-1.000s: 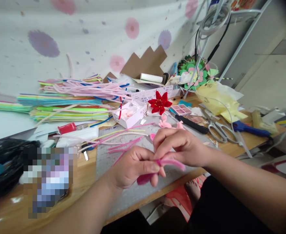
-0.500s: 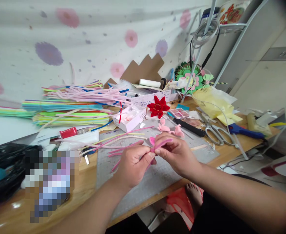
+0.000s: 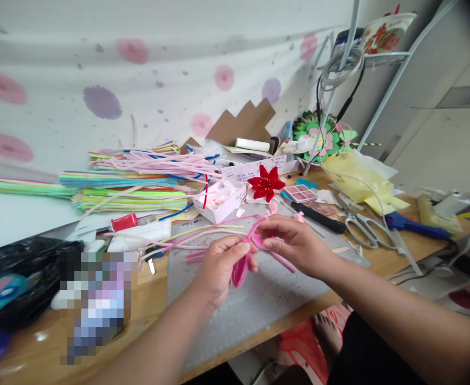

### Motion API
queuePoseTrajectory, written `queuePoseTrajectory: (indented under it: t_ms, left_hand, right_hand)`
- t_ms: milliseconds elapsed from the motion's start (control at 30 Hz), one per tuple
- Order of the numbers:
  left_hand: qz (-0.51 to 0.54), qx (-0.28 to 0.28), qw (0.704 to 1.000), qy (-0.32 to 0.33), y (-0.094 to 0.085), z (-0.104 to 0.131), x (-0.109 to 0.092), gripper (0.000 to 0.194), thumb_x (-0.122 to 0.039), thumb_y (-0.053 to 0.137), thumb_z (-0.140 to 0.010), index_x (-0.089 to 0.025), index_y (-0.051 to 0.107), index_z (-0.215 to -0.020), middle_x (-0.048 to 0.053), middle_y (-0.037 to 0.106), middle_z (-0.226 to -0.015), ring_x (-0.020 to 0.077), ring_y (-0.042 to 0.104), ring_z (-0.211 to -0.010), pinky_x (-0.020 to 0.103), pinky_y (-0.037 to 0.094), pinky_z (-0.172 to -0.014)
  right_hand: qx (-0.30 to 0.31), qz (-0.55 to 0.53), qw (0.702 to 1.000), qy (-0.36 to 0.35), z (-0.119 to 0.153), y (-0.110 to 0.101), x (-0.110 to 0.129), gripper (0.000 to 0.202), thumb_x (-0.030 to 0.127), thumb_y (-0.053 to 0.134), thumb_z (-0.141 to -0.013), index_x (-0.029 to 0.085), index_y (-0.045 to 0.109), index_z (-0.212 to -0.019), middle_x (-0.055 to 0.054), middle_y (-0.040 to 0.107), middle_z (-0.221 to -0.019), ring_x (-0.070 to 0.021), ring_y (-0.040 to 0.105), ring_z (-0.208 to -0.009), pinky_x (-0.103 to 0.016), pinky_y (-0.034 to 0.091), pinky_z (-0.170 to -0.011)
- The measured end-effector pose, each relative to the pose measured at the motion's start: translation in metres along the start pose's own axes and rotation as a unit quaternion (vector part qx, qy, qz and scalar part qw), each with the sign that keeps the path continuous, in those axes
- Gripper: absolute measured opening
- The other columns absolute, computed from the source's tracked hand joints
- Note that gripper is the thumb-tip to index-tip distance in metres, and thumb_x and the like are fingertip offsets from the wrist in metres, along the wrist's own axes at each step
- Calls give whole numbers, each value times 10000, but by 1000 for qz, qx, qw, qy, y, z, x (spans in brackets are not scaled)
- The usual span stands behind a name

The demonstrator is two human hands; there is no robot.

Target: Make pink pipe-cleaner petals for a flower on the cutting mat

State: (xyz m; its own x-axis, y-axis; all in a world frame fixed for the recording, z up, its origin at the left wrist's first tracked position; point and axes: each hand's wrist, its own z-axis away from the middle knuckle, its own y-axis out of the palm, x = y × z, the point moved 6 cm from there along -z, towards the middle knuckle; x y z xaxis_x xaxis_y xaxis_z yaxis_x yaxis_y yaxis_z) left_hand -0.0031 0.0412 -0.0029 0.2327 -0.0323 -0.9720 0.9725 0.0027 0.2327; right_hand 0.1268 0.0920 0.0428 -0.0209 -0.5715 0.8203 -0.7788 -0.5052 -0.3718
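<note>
Over the grey cutting mat (image 3: 218,331), my left hand (image 3: 221,267) pinches bent pink pipe cleaners (image 3: 240,271) between thumb and fingers. One closed loop hangs down below the pinch, and another strand slants up toward my right hand (image 3: 293,240). The thumb and curled fingers of my right hand close around the upper part of this fuzzy shape, partly hiding it. Loose pink pipe cleaners (image 3: 286,263) lie on the mat beneath and left of my hands. Small light-pink fuzzy pieces (image 3: 272,207) show just behind my right hand.
Bundles of coloured pipe cleaners (image 3: 134,198) lie at the back left. A white box (image 3: 222,206) and a red fuzzy flower (image 3: 266,183) stand behind the mat. Right are a black-handled tool (image 3: 318,217), scissors (image 3: 365,230) and a blue-handled tool (image 3: 415,225). A black bag (image 3: 30,256) lies left.
The pink shape has turned, so a loop now hangs below my left hand. My right hand's fingers have shifted and loosened along it. The view has moved slightly left and up.
</note>
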Motion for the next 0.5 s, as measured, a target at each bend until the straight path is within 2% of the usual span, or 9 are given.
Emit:
queuePoseTrajectory:
  t_ms: [167,300,400,500]
  left_hand:
    - [23,37,999,-19,8,3,3,198,-316,598,-777,-126,642,-746,45,649,-587,106,535,-459,180,321,-377]
    - [-1,37,999,-19,10,2,3,204,-322,602,-771,-126,646,-733,52,661,-623,122,557,-504,193,349,-399]
    - [-54,21,998,-5,8,1,1,225,-332,588,-788,-128,651,-715,49,654,-643,135,573,-580,220,399,-502]
    - [-128,-11,991,47,3,-1,-4,244,-325,576,-807,-143,640,-658,21,605,-651,133,541,-666,238,403,-616]
  right_hand:
    - [87,-168,982,25,-3,15,-2,112,236,600,-826,148,643,-880,-28,580,-791,-136,592,-740,-308,480,-719]
    - [93,-280,954,47,-5,23,-8,107,235,639,-793,142,637,-845,-18,581,-766,-119,595,-607,-306,503,-615]
    - [88,-283,953,55,-9,24,-10,87,234,636,-788,147,627,-790,-3,575,-707,-109,570,-551,-285,490,-554]
    - [54,-201,976,70,-13,20,-12,110,246,631,-781,149,619,-732,-9,578,-705,-109,556,-621,-261,470,-593]
